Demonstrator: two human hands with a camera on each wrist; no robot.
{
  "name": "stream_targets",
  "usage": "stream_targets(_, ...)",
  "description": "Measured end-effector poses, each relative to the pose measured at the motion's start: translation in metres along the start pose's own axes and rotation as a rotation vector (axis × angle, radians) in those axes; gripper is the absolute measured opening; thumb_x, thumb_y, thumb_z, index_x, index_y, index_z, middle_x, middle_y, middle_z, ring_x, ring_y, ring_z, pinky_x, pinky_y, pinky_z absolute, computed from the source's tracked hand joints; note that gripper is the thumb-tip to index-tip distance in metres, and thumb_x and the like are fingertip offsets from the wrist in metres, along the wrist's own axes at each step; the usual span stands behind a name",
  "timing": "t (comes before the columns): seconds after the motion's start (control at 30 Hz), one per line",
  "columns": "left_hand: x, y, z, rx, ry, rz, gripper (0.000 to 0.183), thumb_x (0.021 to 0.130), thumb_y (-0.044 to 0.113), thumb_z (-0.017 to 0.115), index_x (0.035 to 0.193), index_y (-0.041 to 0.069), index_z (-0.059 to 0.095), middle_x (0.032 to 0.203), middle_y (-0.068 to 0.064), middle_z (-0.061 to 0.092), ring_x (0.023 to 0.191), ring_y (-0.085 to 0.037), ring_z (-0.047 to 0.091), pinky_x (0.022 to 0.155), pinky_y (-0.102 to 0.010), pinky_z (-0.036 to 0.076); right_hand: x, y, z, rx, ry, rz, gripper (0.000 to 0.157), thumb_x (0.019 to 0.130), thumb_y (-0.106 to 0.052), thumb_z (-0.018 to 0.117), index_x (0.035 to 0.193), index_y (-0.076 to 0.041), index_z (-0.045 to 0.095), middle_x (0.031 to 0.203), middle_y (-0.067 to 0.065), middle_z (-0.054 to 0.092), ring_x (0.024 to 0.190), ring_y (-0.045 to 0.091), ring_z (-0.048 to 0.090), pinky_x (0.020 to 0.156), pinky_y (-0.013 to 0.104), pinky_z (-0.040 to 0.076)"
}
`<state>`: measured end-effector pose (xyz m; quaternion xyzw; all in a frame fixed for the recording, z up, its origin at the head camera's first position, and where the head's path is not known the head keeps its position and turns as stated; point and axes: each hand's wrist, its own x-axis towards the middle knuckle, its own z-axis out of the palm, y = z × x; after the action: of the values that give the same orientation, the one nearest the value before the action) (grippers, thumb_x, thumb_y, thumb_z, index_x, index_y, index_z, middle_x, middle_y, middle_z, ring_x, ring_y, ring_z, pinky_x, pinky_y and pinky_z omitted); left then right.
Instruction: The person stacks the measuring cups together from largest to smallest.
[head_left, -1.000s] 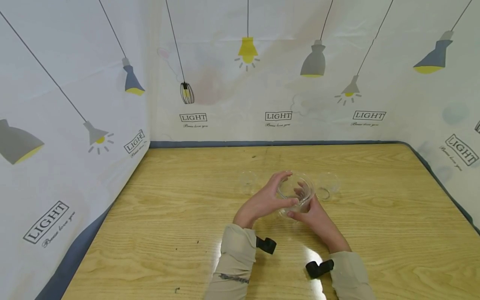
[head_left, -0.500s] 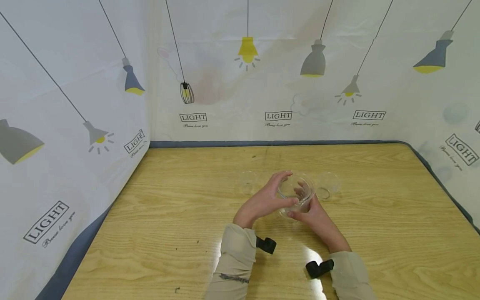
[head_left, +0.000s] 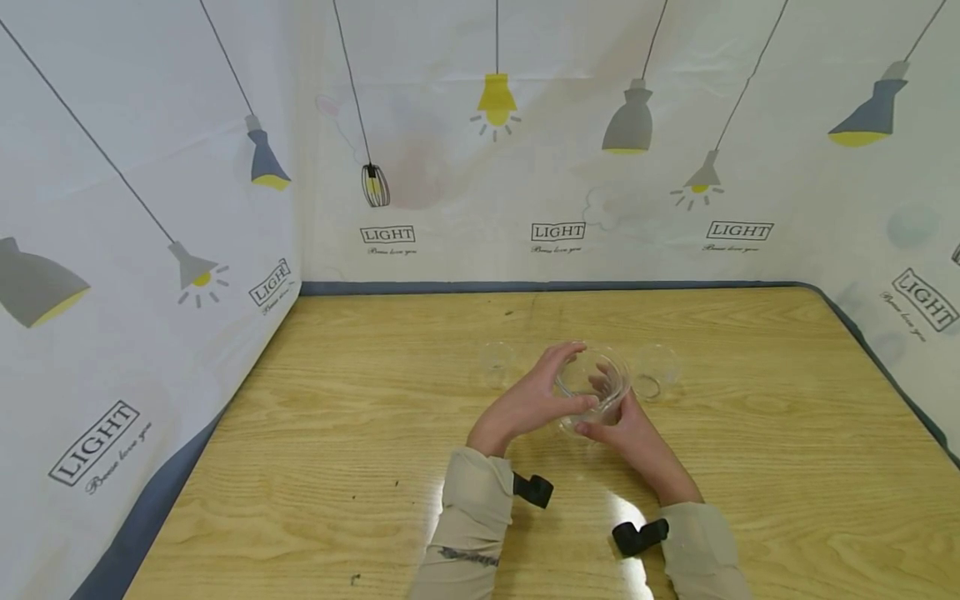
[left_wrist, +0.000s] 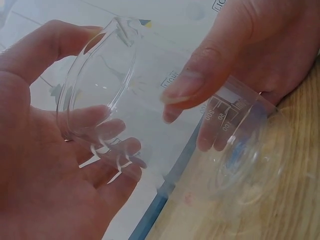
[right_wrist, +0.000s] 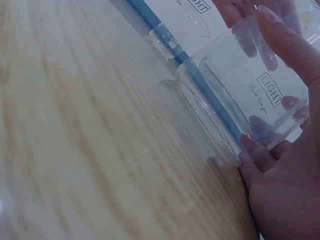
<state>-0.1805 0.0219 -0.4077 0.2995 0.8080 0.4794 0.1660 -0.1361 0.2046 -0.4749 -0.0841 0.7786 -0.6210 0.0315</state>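
A clear glass beaker [head_left: 588, 377] with a wide rim is held between both hands above the middle of the table. My left hand [head_left: 531, 403] grips it near the rim, thumb on one side and fingers curled round the other. Lower down, my right hand [head_left: 632, 435] holds the body of the beaker from the right. Printed volume marks show through the glass in the left wrist view, close to the base [left_wrist: 235, 155]. The glass is so clear that I cannot tell whether a second vessel sits inside it.
Behind the hands, a small clear glass vessel [head_left: 496, 360] stands to the left and another [head_left: 657, 367] to the right on the wooden table [head_left: 315, 433]. A lamp-printed cloth [head_left: 465, 183] hangs along the back and sides. Black wrist cameras [head_left: 534, 492] jut from both sleeves.
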Motion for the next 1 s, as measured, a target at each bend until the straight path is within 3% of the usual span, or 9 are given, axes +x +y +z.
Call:
stream_targets(0.1, 0.0, 0.0, 0.0, 0.0, -0.001, 0.005, 0.076, 0.079, 0.048, 0.061, 0.141, 0.026, 0.023, 0.144, 0.01, 0.017, 0.128, -0.014, 0.024, 0.097, -0.042, 0.03, -0.002, -0.009, 0.001, -0.001, -0.003, 0.003, 0.09, 0.076, -0.015, 0.072, 0.142, -0.018, 0.011, 0.139, 0.018, 0.026, 0.127, 0.035, 0.024, 0.098, 0.056, 0.021)
stream_targets(0.3, 0.0, -0.001, 0.0, 0.005, 0.002, 0.017, 0.077, 0.079, 0.049, 0.061, 0.141, 0.026, 0.022, 0.144, 0.01, 0.017, 0.129, -0.014, 0.024, 0.098, -0.042, 0.03, -0.007, -0.027, 0.002, 0.031, -0.012, 0.013, 0.088, 0.077, -0.012, 0.07, 0.142, -0.015, 0.011, 0.14, 0.022, 0.023, 0.128, 0.037, 0.021, 0.099, 0.056, 0.019)
stream_targets(0.53, 0.001, -0.003, 0.0, -0.003, 0.003, 0.021, 0.077, 0.079, 0.049, 0.061, 0.141, 0.026, 0.022, 0.144, 0.011, 0.017, 0.128, -0.014, 0.024, 0.098, -0.042, 0.03, -0.003, -0.013, 0.001, 0.04, -0.006, 0.012, 0.089, 0.076, -0.013, 0.071, 0.142, -0.018, 0.011, 0.14, 0.019, 0.024, 0.128, 0.034, 0.022, 0.099, 0.055, 0.02)
stream_targets(0.7, 0.0, -0.002, 0.001, -0.01, 0.004, 0.013, 0.076, 0.078, 0.049, 0.061, 0.141, 0.027, 0.023, 0.144, 0.011, 0.018, 0.128, -0.014, 0.024, 0.098, -0.041, 0.03, -0.007, -0.027, 0.003, 0.032, -0.012, 0.024, 0.088, 0.077, -0.01, 0.069, 0.142, -0.014, 0.01, 0.14, 0.023, 0.022, 0.128, 0.037, 0.021, 0.099, 0.056, 0.019)
stream_targets(1.0, -0.001, -0.001, 0.001, -0.019, 0.0, 0.01, 0.077, 0.078, 0.048, 0.062, 0.141, 0.028, 0.022, 0.143, 0.011, 0.018, 0.128, -0.018, 0.026, 0.097, -0.042, 0.03, -0.007, -0.027, 0.003, 0.028, -0.01, 0.022, 0.088, 0.077, -0.009, 0.069, 0.142, -0.016, 0.011, 0.14, 0.023, 0.022, 0.128, 0.037, 0.021, 0.099, 0.056, 0.019)
